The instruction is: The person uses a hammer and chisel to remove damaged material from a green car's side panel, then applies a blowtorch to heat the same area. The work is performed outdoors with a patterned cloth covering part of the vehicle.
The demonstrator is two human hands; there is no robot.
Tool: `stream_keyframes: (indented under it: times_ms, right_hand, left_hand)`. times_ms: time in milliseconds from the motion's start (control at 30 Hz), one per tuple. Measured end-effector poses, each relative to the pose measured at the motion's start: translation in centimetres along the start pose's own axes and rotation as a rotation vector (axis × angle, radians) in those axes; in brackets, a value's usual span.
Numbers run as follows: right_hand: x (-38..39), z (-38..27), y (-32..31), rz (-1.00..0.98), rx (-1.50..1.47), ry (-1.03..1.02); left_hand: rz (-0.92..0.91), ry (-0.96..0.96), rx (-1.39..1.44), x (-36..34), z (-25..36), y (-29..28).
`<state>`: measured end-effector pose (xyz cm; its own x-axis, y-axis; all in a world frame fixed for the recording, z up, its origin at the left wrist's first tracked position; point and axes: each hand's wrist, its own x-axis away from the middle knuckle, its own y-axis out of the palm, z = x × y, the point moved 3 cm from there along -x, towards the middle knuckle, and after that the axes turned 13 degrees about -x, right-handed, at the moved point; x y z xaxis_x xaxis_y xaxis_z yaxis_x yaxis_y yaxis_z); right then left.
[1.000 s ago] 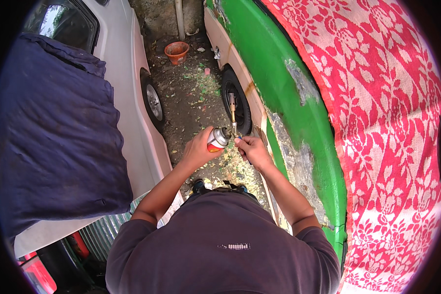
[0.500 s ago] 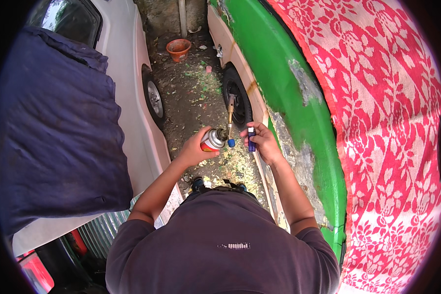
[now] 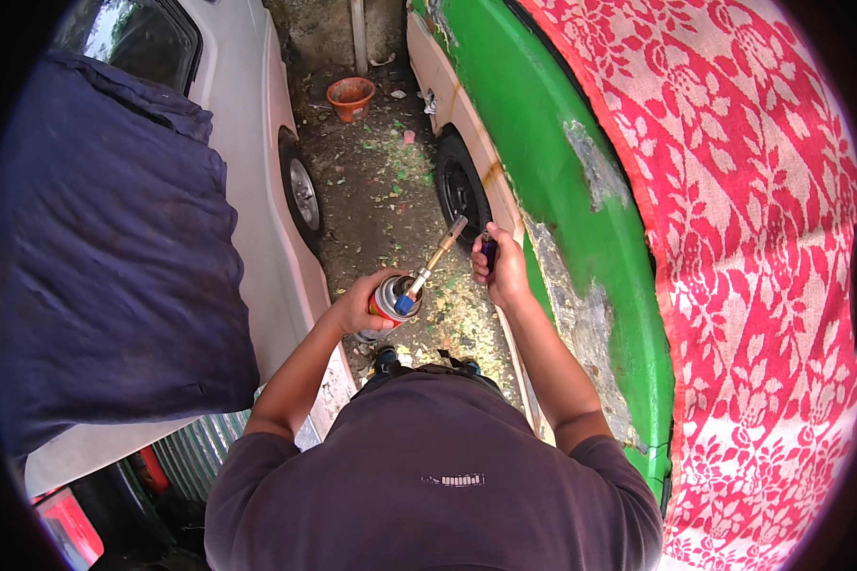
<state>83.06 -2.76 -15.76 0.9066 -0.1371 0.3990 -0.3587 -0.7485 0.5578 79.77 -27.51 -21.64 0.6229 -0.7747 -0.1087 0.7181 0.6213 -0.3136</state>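
Observation:
My left hand (image 3: 359,306) is wrapped round a silver-and-red gas canister (image 3: 385,299), which has a torch head (image 3: 437,255) with a brass tube and a blue knob on top. The torch tube slants up and to the right. My right hand (image 3: 502,269) grips a dark blue lighter (image 3: 488,247) just right of the torch tip.
A white car (image 3: 233,190) with a navy cloth (image 3: 114,257) stands on my left. A green car (image 3: 552,162) with scraped patches and a red-and-white patterned cloth (image 3: 733,314) stands on my right. An orange pot (image 3: 350,95) sits on the flake-strewn ground near the back wall (image 3: 309,38).
My left hand has moved down and left, and the torch now tilts right instead of standing upright. My right hand has risen, with the lighter now near the torch tip.

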Motion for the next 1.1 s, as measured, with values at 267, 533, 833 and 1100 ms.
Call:
stream_keyframes:
  times_ms: [267,533,833,1100]
  right_hand:
    - [-1.4,0.3,1.9,-0.079,0.006,0.090]
    - [-2.3,0.4,2.5,-0.076,0.020,0.146]
    - [-2.4,0.3,2.3,-0.086,0.015,0.173]
    - [-1.5,1.7,1.2,-0.104,-0.137,0.178]
  left_hand:
    - [-0.013,-0.022,0.020,0.7,1.6,-0.6]
    - [0.005,0.003,0.070,0.6,0.3,-0.7]
    - [-0.001,0.000,0.099,-0.1,0.7,-0.8]
    - [0.014,-0.004,0.123,-0.5,-0.3,-1.2]
